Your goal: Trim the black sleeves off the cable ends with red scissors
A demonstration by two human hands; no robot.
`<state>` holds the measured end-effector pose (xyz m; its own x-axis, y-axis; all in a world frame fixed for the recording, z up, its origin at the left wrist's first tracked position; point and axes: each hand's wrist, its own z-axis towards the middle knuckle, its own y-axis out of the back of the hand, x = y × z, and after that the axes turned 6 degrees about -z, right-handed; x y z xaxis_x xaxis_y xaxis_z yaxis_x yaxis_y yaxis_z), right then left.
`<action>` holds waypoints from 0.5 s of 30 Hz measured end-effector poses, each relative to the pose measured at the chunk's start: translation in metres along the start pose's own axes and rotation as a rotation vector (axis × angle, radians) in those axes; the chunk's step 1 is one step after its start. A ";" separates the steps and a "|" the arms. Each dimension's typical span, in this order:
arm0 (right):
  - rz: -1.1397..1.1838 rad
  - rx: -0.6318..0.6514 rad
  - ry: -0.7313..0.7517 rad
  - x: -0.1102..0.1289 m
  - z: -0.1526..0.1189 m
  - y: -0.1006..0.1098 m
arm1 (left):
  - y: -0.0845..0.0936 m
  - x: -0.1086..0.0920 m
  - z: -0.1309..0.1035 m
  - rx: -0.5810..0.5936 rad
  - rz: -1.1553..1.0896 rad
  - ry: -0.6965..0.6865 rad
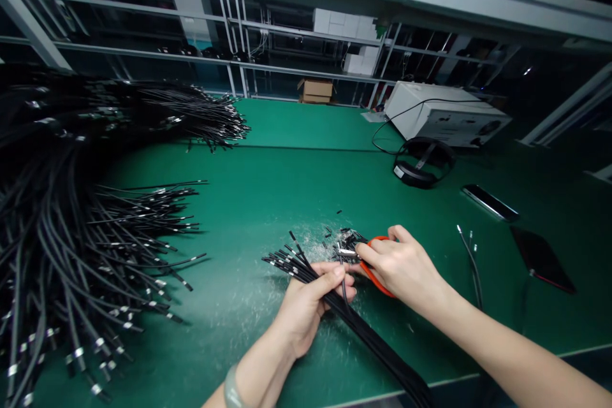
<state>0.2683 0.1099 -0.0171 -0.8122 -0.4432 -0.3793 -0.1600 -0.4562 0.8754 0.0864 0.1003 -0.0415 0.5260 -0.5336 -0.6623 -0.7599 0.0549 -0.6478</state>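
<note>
My left hand (306, 306) is closed round a bundle of black cables (368, 335), whose cut ends fan out to the upper left. One cable stands apart from the bundle, its end held up by my left thumb and fingers. In my right hand (406, 268) are orange-handled cutters (377, 285), fingers wrapped round the grips. Their metal jaws (348, 254) are at the end of that single cable; whether they are closed on it I cannot tell. Behind the jaws lies a small heap of black offcuts (352, 237) among pale fibre scraps (310, 239).
Large piles of black cables (62, 217) with pale-banded ends cover the left of the green table (287, 185). To the right are a white box-shaped device (444, 115), a black headband (423, 166), a phone (490, 202), a dark flat object (542, 260) and a few loose cables (472, 261).
</note>
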 end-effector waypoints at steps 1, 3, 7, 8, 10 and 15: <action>-0.007 -0.002 0.015 -0.001 0.000 0.000 | 0.000 0.000 0.000 0.000 0.000 -0.001; -0.011 0.003 0.042 -0.003 0.001 0.002 | 0.001 0.000 0.000 0.001 0.002 -0.001; -0.002 0.027 0.061 -0.007 0.004 0.006 | 0.001 0.000 -0.001 0.002 0.005 -0.003; 0.005 0.033 0.062 -0.008 0.005 0.008 | 0.001 0.000 -0.001 0.003 0.005 -0.004; 0.040 0.044 0.055 -0.011 0.005 0.010 | 0.000 0.000 -0.001 0.002 0.004 -0.002; 0.527 0.106 -0.301 -0.003 0.002 0.011 | -0.001 -0.001 -0.002 -0.015 0.003 0.001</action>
<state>0.2684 0.1079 -0.0060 -0.9174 -0.3438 0.2004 0.2641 -0.1492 0.9529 0.0859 0.0995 -0.0393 0.5232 -0.5340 -0.6642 -0.7671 0.0443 -0.6399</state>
